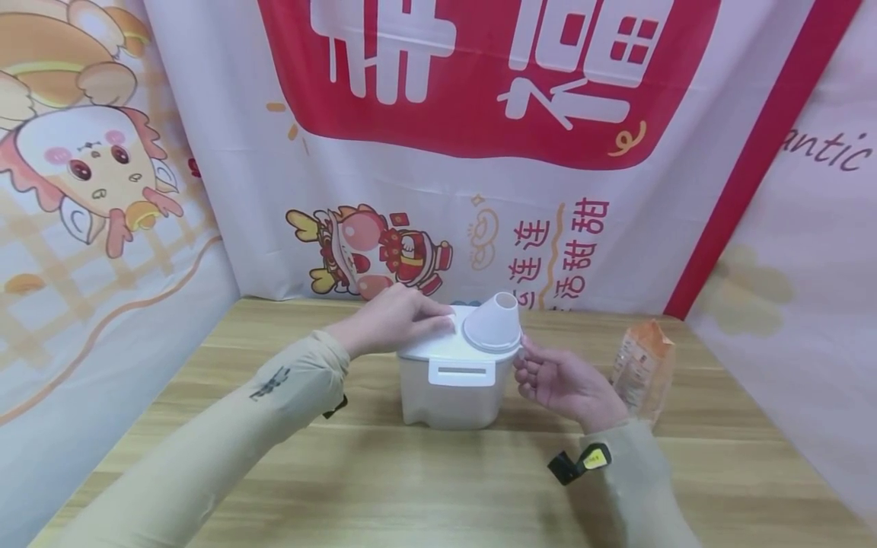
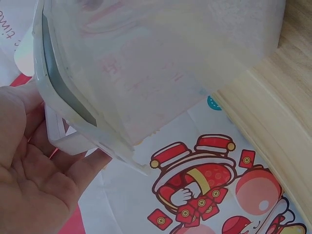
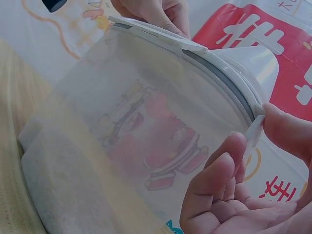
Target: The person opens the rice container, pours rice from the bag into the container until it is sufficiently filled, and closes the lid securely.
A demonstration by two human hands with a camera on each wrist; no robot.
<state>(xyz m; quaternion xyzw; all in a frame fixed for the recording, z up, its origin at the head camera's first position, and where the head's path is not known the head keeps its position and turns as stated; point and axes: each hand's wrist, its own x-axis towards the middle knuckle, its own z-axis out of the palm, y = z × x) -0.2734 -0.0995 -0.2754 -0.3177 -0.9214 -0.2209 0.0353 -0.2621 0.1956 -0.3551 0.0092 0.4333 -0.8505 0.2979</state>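
Probably light and stiff but slippery-walled, the lidded tub [image 1: 448,399] sits towards twelve o'clock on the surface [image 1: 425,495], best held by its rim [image 3: 237,80]. The left grip [image 1: 400,316] curls round a slotted tab [image 2: 73,144] near nine o'clock; the right grip [image 1: 562,380] pinches a clip [image 3: 253,130] at three.

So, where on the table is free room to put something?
Bare table: before the container, between left sleeve and right sleeve; strip between left sleeve and left curtain. Crowded: right of the container, with right hand and orange bag.
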